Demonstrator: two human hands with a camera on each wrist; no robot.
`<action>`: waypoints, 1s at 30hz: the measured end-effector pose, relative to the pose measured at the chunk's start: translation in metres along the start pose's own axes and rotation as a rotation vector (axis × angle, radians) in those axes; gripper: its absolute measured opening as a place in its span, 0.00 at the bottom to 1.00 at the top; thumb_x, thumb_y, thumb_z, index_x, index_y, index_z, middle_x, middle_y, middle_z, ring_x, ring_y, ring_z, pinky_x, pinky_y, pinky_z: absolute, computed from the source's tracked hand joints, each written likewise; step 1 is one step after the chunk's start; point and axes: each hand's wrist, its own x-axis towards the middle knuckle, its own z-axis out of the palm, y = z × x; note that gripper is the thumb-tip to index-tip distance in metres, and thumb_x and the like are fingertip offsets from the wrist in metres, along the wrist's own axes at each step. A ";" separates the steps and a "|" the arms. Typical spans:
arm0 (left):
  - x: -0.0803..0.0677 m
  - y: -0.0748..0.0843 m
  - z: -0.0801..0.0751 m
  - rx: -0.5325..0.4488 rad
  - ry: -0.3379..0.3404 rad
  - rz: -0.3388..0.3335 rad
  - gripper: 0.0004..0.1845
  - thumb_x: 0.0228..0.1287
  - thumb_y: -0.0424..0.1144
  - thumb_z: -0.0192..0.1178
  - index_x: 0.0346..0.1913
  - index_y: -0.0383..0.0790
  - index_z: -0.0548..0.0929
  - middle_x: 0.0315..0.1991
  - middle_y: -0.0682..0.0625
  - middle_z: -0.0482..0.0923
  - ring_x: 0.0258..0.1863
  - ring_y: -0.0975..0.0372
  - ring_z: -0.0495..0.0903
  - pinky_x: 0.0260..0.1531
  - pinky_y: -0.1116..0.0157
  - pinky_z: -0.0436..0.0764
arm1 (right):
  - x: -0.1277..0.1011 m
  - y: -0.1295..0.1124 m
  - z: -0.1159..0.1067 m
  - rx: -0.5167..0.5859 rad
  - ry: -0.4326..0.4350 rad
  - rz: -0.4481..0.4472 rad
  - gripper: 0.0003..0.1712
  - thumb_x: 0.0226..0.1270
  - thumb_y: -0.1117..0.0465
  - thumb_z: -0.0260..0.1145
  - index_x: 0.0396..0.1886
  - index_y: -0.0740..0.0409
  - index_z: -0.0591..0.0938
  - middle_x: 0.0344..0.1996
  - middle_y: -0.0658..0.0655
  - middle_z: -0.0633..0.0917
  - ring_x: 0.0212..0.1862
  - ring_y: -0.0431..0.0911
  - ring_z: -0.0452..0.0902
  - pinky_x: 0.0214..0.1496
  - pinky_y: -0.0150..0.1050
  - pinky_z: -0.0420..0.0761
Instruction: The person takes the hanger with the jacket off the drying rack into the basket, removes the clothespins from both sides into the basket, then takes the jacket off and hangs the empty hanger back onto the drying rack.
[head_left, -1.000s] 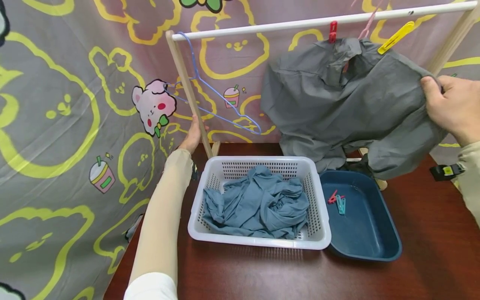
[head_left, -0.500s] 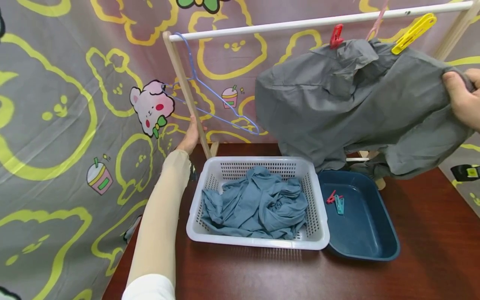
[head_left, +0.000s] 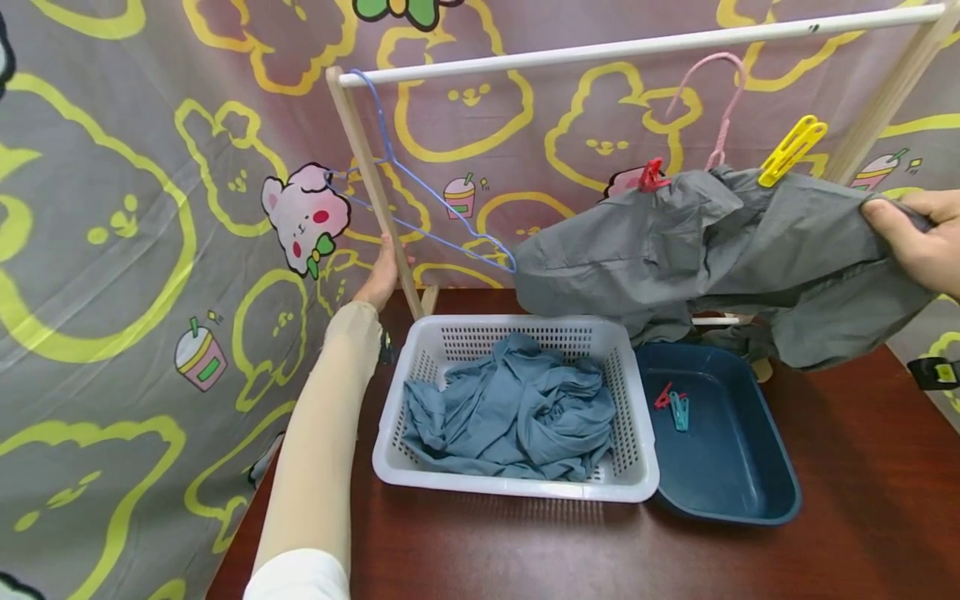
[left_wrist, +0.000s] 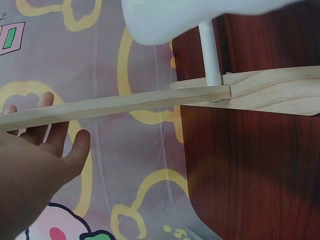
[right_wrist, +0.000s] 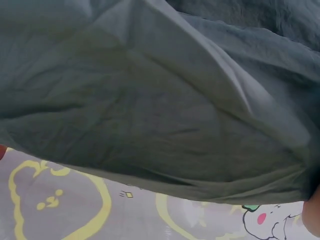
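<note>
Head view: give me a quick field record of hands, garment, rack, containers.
left hand: open, pressed against the rack's wooden post
right hand: grips the grey shirt
grey shirt: off the rail, on pink hanger, red peg and yellow peg clipped on
blue hanger: on rail, bare
white basket: blue cloth inside
blue tray: two pegs

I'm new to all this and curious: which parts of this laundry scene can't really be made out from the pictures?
- Right hand: cut off by the head view's right edge; in the right wrist view the grey shirt fills the frame.
- Pink hanger: its lower part is hidden inside the shirt.
- Left hand: the wooden post covers its fingers in the head view.
- Clothespins in the blue tray: too small to count.
</note>
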 end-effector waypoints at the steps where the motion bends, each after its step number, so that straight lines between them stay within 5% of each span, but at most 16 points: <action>1: 0.008 -0.007 -0.002 -0.012 0.001 -0.001 0.45 0.59 0.74 0.21 0.61 0.47 0.69 0.41 0.46 0.80 0.38 0.56 0.79 0.33 0.60 0.78 | -0.001 0.001 0.000 0.001 -0.010 -0.011 0.26 0.61 0.68 0.59 0.07 0.38 0.71 0.11 0.26 0.69 0.09 0.23 0.59 0.11 0.21 0.55; 5: 0.042 -0.042 -0.013 -0.027 0.000 0.011 0.45 0.53 0.79 0.24 0.59 0.51 0.70 0.41 0.46 0.79 0.38 0.54 0.79 0.31 0.57 0.78 | -0.005 0.005 0.002 -0.061 -0.039 -0.101 0.27 0.64 0.64 0.60 0.04 0.49 0.67 0.10 0.30 0.65 0.09 0.25 0.55 0.11 0.24 0.51; 11: 0.092 -0.092 -0.028 -0.028 -0.006 -0.008 0.45 0.52 0.80 0.24 0.60 0.55 0.69 0.47 0.43 0.78 0.43 0.50 0.79 0.32 0.50 0.79 | -0.010 0.005 0.006 -0.264 -0.079 -0.215 0.34 0.68 0.42 0.56 0.03 0.47 0.61 0.07 0.37 0.58 0.09 0.27 0.49 0.12 0.27 0.49; 15: 0.102 -0.103 -0.032 -0.042 -0.016 -0.014 0.46 0.50 0.81 0.25 0.61 0.57 0.69 0.46 0.44 0.79 0.42 0.50 0.79 0.33 0.50 0.78 | -0.010 -0.003 0.010 -0.371 -0.079 -0.263 0.36 0.67 0.34 0.50 0.04 0.47 0.58 0.06 0.46 0.58 0.10 0.29 0.46 0.13 0.30 0.47; 20: 0.077 -0.079 -0.026 -0.036 -0.023 -0.020 0.47 0.51 0.80 0.25 0.61 0.52 0.69 0.43 0.45 0.79 0.41 0.52 0.80 0.34 0.53 0.79 | -0.006 -0.017 0.017 -0.436 -0.071 -0.307 0.35 0.67 0.35 0.49 0.04 0.47 0.57 0.06 0.48 0.58 0.11 0.30 0.48 0.14 0.29 0.48; 25: 0.028 -0.030 -0.010 -0.005 -0.022 -0.029 0.46 0.59 0.74 0.19 0.64 0.46 0.65 0.45 0.44 0.79 0.47 0.54 0.76 0.40 0.58 0.77 | 0.004 -0.028 0.028 -0.402 -0.019 -0.419 0.35 0.67 0.34 0.48 0.05 0.46 0.56 0.06 0.46 0.57 0.11 0.29 0.48 0.15 0.28 0.48; 30: -0.026 0.020 0.005 -0.024 -0.020 0.000 0.42 0.62 0.72 0.23 0.62 0.45 0.67 0.43 0.44 0.79 0.45 0.56 0.77 0.38 0.62 0.77 | 0.015 -0.040 0.043 -0.375 0.030 -0.555 0.36 0.68 0.34 0.47 0.06 0.46 0.55 0.06 0.45 0.54 0.09 0.32 0.45 0.13 0.30 0.44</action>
